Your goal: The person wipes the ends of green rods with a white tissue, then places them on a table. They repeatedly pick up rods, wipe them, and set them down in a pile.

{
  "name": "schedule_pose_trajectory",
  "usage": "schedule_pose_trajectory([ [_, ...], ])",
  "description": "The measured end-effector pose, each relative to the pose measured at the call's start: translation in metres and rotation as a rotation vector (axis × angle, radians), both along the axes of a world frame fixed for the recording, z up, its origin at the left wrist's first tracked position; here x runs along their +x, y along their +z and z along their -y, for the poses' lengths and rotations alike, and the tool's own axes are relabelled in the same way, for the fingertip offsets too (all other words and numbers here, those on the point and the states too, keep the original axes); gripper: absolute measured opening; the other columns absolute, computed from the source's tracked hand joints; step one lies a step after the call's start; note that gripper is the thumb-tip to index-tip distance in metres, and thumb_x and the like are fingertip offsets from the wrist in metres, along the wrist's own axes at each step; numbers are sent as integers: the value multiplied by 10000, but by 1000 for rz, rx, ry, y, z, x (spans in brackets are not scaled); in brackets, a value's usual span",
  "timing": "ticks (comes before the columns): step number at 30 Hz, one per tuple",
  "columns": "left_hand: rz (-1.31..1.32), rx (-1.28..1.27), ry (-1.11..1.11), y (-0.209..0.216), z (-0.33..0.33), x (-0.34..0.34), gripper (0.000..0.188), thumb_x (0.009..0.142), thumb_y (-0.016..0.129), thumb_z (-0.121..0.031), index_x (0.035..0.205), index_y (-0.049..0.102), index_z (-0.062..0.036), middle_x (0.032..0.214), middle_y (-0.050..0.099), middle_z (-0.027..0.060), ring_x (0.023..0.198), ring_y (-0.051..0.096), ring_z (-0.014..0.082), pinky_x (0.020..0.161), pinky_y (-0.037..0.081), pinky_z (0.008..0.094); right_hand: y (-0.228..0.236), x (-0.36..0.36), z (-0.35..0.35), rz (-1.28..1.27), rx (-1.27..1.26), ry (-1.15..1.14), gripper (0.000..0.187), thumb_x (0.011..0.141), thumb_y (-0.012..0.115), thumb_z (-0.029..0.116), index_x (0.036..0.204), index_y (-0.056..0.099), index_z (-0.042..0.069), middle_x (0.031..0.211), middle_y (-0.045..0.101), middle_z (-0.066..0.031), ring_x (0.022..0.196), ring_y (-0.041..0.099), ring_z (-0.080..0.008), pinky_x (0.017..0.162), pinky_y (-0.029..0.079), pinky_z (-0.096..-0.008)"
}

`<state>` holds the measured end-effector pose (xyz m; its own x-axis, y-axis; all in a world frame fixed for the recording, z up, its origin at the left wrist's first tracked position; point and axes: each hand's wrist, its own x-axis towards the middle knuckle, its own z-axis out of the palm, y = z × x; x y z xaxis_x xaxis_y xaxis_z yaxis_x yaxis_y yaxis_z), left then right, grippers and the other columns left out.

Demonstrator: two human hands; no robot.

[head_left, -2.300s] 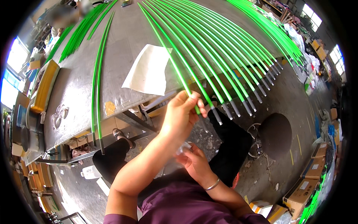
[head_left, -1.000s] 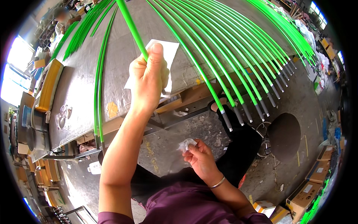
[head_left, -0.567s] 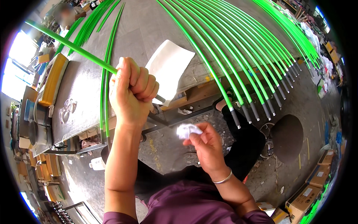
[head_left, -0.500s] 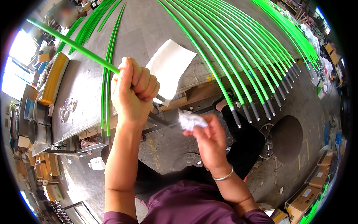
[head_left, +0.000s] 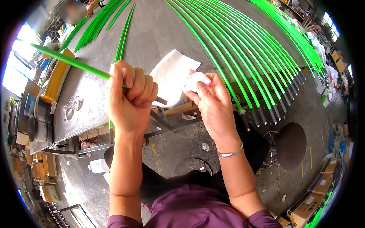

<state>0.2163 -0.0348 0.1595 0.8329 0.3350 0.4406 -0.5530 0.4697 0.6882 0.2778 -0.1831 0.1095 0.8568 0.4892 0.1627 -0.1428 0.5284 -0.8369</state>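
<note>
At the far left, a yellow-sided block [head_left: 56, 84] stands on the counter [head_left: 146, 38], with a few silvery loops [head_left: 72, 108] lying near it. The held green rod [head_left: 74, 62] slants in front of the block, running down and rightward to the left hand [head_left: 131, 97], which is closed in a fist around it. Its dark end pokes out past the fist on the right, much as it did half a second ago; 2.3 seconds ago that rod pointed away over the counter beside the others. Two loose rods [head_left: 123, 38] lie beyond the fist (which now hides part of their length).

To the right of the fist, a white sheet [head_left: 167, 78] lies on the counter, its lower edge near the rod's dark end. The biggest change is just beside it: the right hand [head_left: 216, 104], formerly low over the floor, has risen to about the left hand's height. It pinches a crumpled white wad [head_left: 198, 80] between thumb and fingers, near the dark end yet apart from it.

Further right, the fanned row of green rods [head_left: 249, 64] lies with dark ends overhanging the counter, its leftmost rod now partly behind the right hand. A dark round stool [head_left: 291, 146] stands below, and a dense bundle of rods [head_left: 294, 34] lies at the far right.
</note>
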Motion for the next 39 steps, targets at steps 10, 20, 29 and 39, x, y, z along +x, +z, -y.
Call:
schedule_pose_trajectory([
  [10, 39, -69, 17, -6, 0, -3, 301, 985, 376, -238, 714, 338, -113, 547, 232, -41, 478, 193, 81, 460, 204, 256, 7, 10, -21, 98, -71, 30, 138, 944, 513, 120, 1049, 473, 39, 1183, 554, -85, 1043, 534, -132, 927, 439, -342],
  [20, 90, -109, 81, 9, 2, -23, 183, 995, 366, -176, 920, 463, -41, 632, 267, -28, 543, 240, 87, 506, 252, 246, 0, -21, 4, 7, 16, -91, 127, 860, 619, 60, 970, 559, 38, 874, 645, -60, 756, 588, -78, 622, 448, -192],
  [29, 83, -303, -140, 3, 21, -29, 156, 946, 394, -77, 1062, 449, 11, 706, 316, 3, 605, 307, 102, 537, 294, 245, -4, -67, 17, -401, 178, 194, 107, 871, 598, 31, 973, 563, 35, 947, 641, -93, 861, 634, -171, 772, 536, -282],
  [39, -36, -119, 52, 2, 29, -38, 199, 933, 421, -39, 1128, 440, 1, 779, 405, 37, 650, 395, 120, 574, 378, 251, -4, -70, 19, -437, 190, 121, 117, 868, 608, 47, 983, 586, 44, 934, 641, -73, 840, 637, -162, 742, 545, -277],
])
